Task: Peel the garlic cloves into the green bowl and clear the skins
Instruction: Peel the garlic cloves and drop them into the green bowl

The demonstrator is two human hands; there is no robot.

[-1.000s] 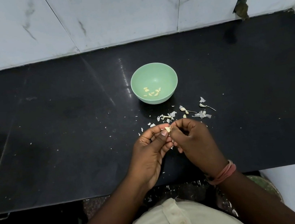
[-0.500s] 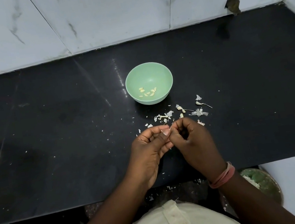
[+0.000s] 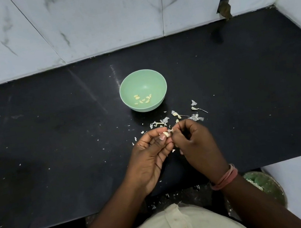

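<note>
While you lean over the black worktop (image 3: pixel 53 146), your two hands meet just in front of the scattered skins.
Left hand: your left hand (image 3: pixel 152 158) is turned palm-up and cupped, thumb and forefinger pinched on a pale garlic clove (image 3: pixel 166 134) at the fingertips; the other fingers curl loosely under it.
Right hand: your right hand (image 3: pixel 196 146) shows its back to the camera, fingers curled inward, thumb and forefinger pinching at the clove's right end where a bit of skin sticks out; both hands touch there.
Wrists: both forearms rise from the lower edge and converge; a pink band (image 3: pixel 225 179) sits on the right wrist.
Green bowl: the green bowl (image 3: pixel 159 85) stands upright on the worktop beyond your hands, a little to the left, apart from them.
Peeled cloves: several peeled cloves (image 3: pixel 143 99) lie at the bowl's bottom.
Skins: the loose garlic skins (image 3: pixel 195 117) and small flakes lie on the worktop between bowl and hands and off to the right, some with thin stems.
Wall: white marbled tiles (image 3: pixel 94 21) back the worktop.
</note>
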